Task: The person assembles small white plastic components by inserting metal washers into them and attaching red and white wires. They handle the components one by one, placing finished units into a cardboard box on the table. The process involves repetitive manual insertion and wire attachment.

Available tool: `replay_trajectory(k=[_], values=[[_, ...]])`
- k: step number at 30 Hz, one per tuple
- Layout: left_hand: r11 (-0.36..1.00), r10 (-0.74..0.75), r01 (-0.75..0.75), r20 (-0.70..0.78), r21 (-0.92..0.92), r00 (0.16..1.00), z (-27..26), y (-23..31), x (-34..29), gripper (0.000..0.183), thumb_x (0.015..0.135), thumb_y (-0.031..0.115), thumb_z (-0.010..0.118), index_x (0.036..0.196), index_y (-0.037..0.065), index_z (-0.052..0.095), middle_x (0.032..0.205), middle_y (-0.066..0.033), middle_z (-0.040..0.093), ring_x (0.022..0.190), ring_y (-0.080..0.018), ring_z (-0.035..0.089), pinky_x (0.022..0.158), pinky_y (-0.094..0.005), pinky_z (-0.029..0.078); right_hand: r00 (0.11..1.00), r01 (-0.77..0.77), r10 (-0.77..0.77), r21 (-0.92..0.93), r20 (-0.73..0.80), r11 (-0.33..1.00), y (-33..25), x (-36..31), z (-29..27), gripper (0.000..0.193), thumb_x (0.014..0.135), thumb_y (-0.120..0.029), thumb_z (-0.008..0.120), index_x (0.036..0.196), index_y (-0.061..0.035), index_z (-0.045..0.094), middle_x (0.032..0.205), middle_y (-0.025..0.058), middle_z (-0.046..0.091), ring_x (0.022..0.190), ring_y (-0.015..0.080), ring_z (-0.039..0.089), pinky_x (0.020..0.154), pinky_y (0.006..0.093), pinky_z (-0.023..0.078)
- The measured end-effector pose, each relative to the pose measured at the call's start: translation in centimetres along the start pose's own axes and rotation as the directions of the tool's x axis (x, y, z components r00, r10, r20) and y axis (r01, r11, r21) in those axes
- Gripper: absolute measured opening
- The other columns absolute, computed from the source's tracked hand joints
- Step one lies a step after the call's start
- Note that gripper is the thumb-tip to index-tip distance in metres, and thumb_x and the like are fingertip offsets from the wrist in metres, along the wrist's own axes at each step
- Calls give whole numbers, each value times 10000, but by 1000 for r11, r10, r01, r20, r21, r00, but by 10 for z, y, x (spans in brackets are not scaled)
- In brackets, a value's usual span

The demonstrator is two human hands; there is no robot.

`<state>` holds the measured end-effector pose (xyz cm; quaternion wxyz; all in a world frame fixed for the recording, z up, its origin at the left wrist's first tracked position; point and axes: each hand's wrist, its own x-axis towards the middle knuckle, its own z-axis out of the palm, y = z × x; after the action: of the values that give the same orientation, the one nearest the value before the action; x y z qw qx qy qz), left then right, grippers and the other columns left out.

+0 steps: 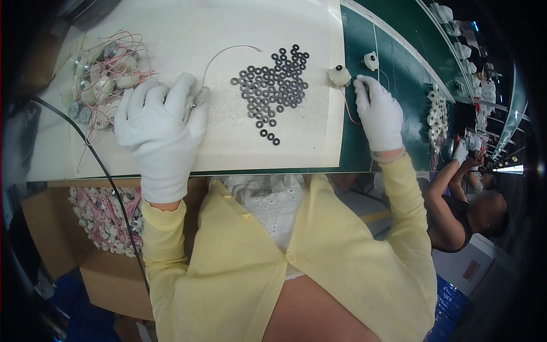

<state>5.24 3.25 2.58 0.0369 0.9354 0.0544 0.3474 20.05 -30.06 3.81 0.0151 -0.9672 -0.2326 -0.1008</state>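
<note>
Your right hand (379,114) rests with loosely curled, empty fingers just right of the white motor (339,74) on the bench (171,34); your left hand (162,119) curls around a small metal part (194,105).

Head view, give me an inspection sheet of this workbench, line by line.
Surface: pale mat on a green belt.
Job's things: small white motor by the fingertips; second white motor; dark ring washers.
Clutter: heap of wired motors; box of more.
Grippers: left hand closed on a wired part; right hand flat on the belt.
Cables: black cable; pink wire.
Surroundings: co-worker.
</note>
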Motion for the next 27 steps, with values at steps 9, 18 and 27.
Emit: replay_trajectory(k=[9, 18, 27], values=[[1000, -25, 26, 24, -13, 999, 0, 0, -2, 198, 760, 255, 858, 921, 199, 755, 734, -14, 627, 839, -248, 659, 802, -394, 513, 992, 87, -75, 114, -105, 990, -15, -5, -39, 271, 951, -286, 740, 1169, -125, 725, 759, 79, 692, 669, 311, 689, 616, 430, 545], [999, -29, 30, 39, -33, 999, 2, -1, -3, 232, 762, 262, 857, 961, 190, 763, 773, -24, 633, 870, -247, 659, 865, -415, 501, 1000, 6, -9, 350, 7, 937, -31, 14, -8, 401, 960, -317, 725, 1288, -91, 684, 821, 92, 741, 718, 272, 723, 653, 369, 565], [1000, 29, -30, -98, -10, 995, -7, -9, -13, 463, 748, 291, 857, 1192, 199, 767, 948, 16, 646, 1078, -263, 640, 954, -460, 475, 904, -392, 420, 551, 81, 737, 12, -11, -3, 537, 990, -382, 716, 1344, 18, 658, 845, 83, 727, 730, 127, 669, 714, 301, 545]])
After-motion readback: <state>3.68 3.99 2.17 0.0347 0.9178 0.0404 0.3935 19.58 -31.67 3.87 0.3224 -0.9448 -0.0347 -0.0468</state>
